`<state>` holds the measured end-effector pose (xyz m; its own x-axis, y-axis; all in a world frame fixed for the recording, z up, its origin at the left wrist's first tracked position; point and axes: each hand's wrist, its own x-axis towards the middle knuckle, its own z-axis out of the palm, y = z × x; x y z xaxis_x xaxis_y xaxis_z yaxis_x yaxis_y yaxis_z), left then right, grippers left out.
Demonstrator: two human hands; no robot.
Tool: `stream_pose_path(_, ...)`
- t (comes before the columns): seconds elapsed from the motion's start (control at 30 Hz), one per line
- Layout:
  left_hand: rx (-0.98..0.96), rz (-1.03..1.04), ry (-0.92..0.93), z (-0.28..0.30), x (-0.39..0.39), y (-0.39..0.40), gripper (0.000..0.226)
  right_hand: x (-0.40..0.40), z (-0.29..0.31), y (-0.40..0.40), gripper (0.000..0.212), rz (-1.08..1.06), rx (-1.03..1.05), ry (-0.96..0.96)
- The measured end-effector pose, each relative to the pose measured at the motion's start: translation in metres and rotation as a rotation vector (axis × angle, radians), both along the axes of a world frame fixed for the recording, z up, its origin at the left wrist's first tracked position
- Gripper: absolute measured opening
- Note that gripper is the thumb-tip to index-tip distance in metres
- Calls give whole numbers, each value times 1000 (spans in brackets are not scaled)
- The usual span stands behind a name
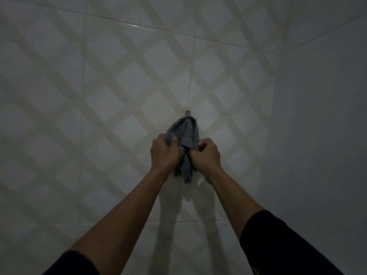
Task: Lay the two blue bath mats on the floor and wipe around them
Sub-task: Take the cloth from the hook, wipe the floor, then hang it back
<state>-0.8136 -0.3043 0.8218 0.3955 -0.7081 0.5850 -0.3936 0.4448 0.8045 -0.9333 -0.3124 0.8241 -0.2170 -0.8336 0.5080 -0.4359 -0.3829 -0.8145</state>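
**Dim, soft feed**

I see a dim, grey-toned picture with light from behind me: both arms throw long shadows down the wall [99, 86]. A small glare streak sits on a tile joint up top. Edges bow and darken; detail is soft.

A blue-grey cloth [185, 139] hangs from a small wall hook [187, 113] on the diamond-patterned tiled wall [99, 86]. The left hand [163, 153] grips the cloth at 9 o'clock; the right hand [206, 153] grips it at 3 o'clock. Dark sleeves [278, 241] cover both upper forearms.
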Motion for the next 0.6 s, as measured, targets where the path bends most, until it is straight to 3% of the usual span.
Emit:
stream_pose_path(0.17, -175, 1, 232, 16, -16, 14, 27, -6, 8, 12, 48, 100, -28, -177)
stream_pose_path(0.37, -202, 67, 206, 9, -23, 21, 30, -17, -4, 28, 16, 283, 127, -270)
stream_pose_path(0.5, -81, -24, 126, -23, -22, 29, 38, -30, -33, 40, 17, 269, 162, -353)
stream_pose_path(0.6, 87, -74, 23, -58, -21, 41, 33, -47, -67, 52, 20, 228, 307, -346)
